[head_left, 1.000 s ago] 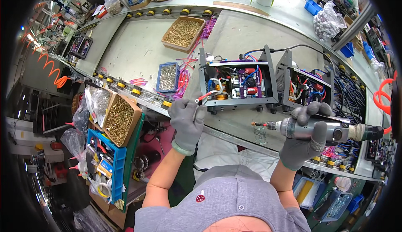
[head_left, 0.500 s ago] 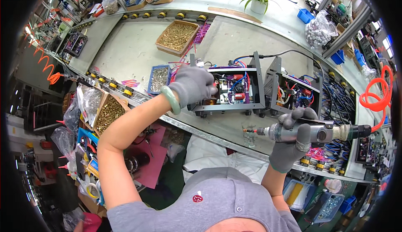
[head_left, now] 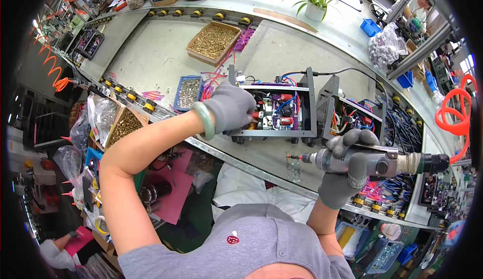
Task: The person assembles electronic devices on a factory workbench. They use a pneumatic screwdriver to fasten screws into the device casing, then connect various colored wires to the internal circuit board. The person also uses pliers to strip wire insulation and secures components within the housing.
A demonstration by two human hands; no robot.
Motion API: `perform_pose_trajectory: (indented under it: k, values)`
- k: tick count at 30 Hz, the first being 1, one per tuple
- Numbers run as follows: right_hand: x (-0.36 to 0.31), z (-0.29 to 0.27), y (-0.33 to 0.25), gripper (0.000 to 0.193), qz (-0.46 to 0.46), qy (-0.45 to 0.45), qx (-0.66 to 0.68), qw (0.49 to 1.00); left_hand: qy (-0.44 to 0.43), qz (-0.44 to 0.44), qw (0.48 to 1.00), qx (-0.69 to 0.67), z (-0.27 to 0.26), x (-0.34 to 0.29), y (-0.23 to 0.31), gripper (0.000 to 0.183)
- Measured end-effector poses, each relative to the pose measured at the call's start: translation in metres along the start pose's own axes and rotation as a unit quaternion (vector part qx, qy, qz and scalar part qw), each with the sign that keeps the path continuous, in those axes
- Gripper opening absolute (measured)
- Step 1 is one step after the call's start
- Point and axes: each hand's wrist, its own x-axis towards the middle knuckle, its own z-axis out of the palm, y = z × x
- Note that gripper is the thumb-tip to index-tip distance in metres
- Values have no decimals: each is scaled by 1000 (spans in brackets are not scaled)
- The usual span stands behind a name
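Note:
My right hand (head_left: 347, 165), in a grey glove, is wrapped round a pneumatic screwdriver (head_left: 385, 163). The tool lies level, its bit pointing left over the bench's near edge, apart from any work. My left hand (head_left: 230, 107), also gloved, with a pale green bangle at the wrist, reaches into the left end of an open metal-framed electronic unit (head_left: 312, 110). Its fingers are curled by the copper coil and red parts inside; whatever they pinch is hidden. A second open unit (head_left: 327, 100) stands tilted just right of the first, with circuit boards and wires showing.
Left of the units are a blue tray of silvery screws (head_left: 189, 93) and a box of brass-coloured fasteners (head_left: 214, 42). Black cables (head_left: 407, 128) lie in bundles at right. A coiled orange air hose (head_left: 448, 123) hangs beyond the tool. A potted plant (head_left: 314, 11) stands at the back.
The view has shifted slightly. My left hand stays at the unit's left end, its fingers a little lower. The screwdriver remains in my right hand, at nearly the same place.

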Motion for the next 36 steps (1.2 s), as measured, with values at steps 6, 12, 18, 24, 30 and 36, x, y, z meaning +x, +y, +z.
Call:
perform_pose_trajectory:
  k: [6,12,18,24,30,36]
  values:
    - [6,3,4,52,-1,-16,26,1000,201,28,979,13,18,-17,-10,22]
    - [11,9,8,52,3,-41,20,999,190,60,974,108,33,-9,-5,18]
    - [14,11,10,58,4,-54,35,998,8,57,997,56,22,1,8,16]
    - [20,17,35,45,24,-83,102,991,-32,-1,999,-2,22,9,17,19]
    - [18,20,78,47,65,-54,65,994,-66,-6,997,25,12,11,19,19]
    - [21,13,94,35,66,-164,-69,982,-65,-4,998,12,13,13,18,19]
